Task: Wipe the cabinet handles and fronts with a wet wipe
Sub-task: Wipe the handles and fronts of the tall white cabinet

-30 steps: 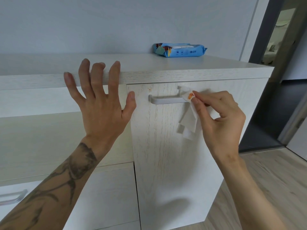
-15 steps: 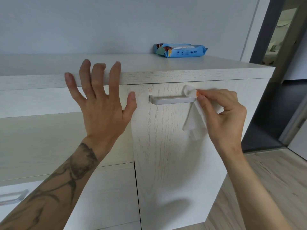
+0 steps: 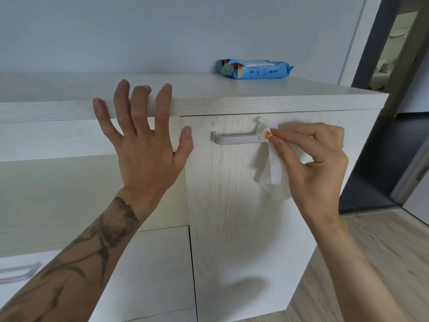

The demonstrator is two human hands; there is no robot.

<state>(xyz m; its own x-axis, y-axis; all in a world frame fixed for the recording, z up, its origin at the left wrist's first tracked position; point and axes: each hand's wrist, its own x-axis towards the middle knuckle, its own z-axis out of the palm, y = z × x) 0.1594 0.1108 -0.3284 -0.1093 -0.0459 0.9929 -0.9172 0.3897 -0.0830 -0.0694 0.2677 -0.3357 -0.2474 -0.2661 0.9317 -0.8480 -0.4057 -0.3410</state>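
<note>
1. A pale blue-grey wall is standing behind a light wood-grain cabinet [image 3: 255,94], with wood flooring [image 3: 371,252] and a dark doorway [image 3: 380,159] to the right.
2. A blue wet-wipe packet [image 3: 254,69] is lying on the cabinet top near the wall, where it was a second ago.
3. The right hand [image 3: 315,163] is pinching a white wet wipe [image 3: 274,173] between thumb and index finger, its other fingers curled, and pressing it against the right end of the silver door handle [image 3: 236,138]. The rest of the wipe is hanging down in front of the cabinet door [image 3: 232,228].
4. An orange stain [image 3: 267,135] is showing on the wipe beside the fingertips, more plainly than half a second ago; the hand has hardly shifted along the handle.
5. A small orange speck [image 3: 212,123] is sitting on the door above the handle's left end.
6. The left hand [image 3: 144,156] is staying spread and flat, holding nothing, fingertips on the front edge of the cabinet top, thumb by the door's left edge.
7. A drawer handle [image 3: 16,274] is showing at lower left.
</note>
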